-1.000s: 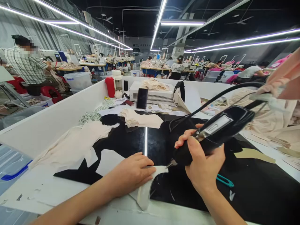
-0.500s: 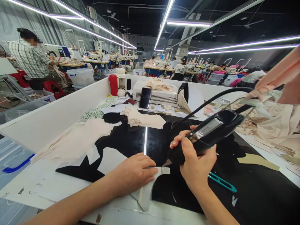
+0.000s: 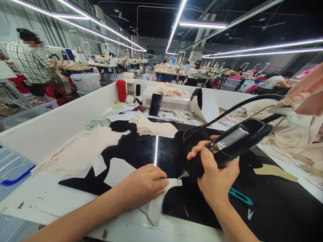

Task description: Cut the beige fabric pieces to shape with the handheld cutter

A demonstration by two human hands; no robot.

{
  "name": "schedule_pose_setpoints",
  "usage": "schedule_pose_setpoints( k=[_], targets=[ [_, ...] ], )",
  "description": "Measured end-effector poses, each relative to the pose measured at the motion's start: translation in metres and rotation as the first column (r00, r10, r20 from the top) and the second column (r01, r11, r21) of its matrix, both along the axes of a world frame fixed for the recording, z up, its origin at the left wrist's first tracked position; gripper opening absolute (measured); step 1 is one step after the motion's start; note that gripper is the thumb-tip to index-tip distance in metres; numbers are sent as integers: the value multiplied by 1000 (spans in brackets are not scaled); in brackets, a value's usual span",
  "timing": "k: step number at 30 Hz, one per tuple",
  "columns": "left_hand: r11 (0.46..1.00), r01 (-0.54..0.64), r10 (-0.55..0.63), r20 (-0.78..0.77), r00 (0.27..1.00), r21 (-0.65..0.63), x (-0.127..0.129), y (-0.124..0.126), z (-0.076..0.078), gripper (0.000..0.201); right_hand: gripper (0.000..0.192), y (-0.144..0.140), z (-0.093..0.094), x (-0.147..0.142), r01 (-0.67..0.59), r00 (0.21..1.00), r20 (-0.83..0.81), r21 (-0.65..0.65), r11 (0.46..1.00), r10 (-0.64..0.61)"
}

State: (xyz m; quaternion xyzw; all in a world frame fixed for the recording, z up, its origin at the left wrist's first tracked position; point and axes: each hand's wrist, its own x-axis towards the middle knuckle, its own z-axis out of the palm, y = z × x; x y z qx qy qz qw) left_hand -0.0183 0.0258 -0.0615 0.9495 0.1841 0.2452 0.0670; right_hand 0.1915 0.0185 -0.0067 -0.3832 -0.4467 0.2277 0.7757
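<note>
Since the frame half a second earlier, the right hand (image 3: 217, 178) and the black handheld tool (image 3: 227, 144) are sitting a little further right and slightly lower in the picture, with the tool's metal tip (image 3: 182, 174) now showing clear of the hand; the left hand (image 3: 142, 185) is lying much where it was.

The left hand is pressing flat, fingers together and stretched out, on a curved white fabric piece (image 3: 157, 205) in the lower centre of the frame. That piece is lying on the black work surface (image 3: 277, 201), arcing from under the fingertips down toward the bottom edge. The right hand is wrapping closed around the tool's thick grip, thumb on top.

The tool's long axis is running from upper right down to lower left, its cord (image 3: 227, 111) looping off toward the right. The tip is pointing at the upper end of the white piece, just beside the left fingertips; whether it is touching the cloth I cannot tell. So the piece is lying left of and below the right-hand grip, directly under the left hand.

Teal snips (image 3: 241, 196) are lying right of the right wrist.
</note>
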Motion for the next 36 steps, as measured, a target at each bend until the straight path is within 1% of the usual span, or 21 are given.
schedule_pose_setpoints(
  k=[2, 7, 12, 18, 21, 25, 29, 36],
  targets=[
    [1000, 1, -1, 3, 1000, 8, 0, 0, 0, 19, 37, -1, 2, 0, 2, 1000, 11, -14, 1000, -1],
    [1000, -5, 5, 6, 1000, 11, 0, 1, -1, 19, 40, -8, 7, -4, -46, 997, -66, -16, 999, 45],
    [1000, 4, -4, -5, 1000, 31, 1, 1, 1, 19, 37, -14, 5, -11, -105, 993, -55, -3, 994, 105],
    [999, 1, -1, -5, 1000, 34, 1, 0, 3, 19, 35, -13, 4, -14, -101, 994, -48, -14, 995, 100],
    [1000, -3, 3, -4, 1000, 27, 1, 1, 1, 19, 36, -13, 6, -10, -96, 994, -59, -18, 995, 95],
    [1000, 7, -7, 6, 1000, 13, 0, 0, 0, 19, 39, -13, 7, -3, -61, 994, -95, 12, 998, 62],
    [1000, -2, 2, 8, 1000, 11, 0, 0, 2, 19, 39, -13, 4, -1, -54, 997, -58, -5, 999, 54],
    [999, 1, -2, 17, 1000, 53, 0, 0, 2, 17, 37, -15, 3, -3, -32, 999, -8, -26, 999, 32]
  ],
)
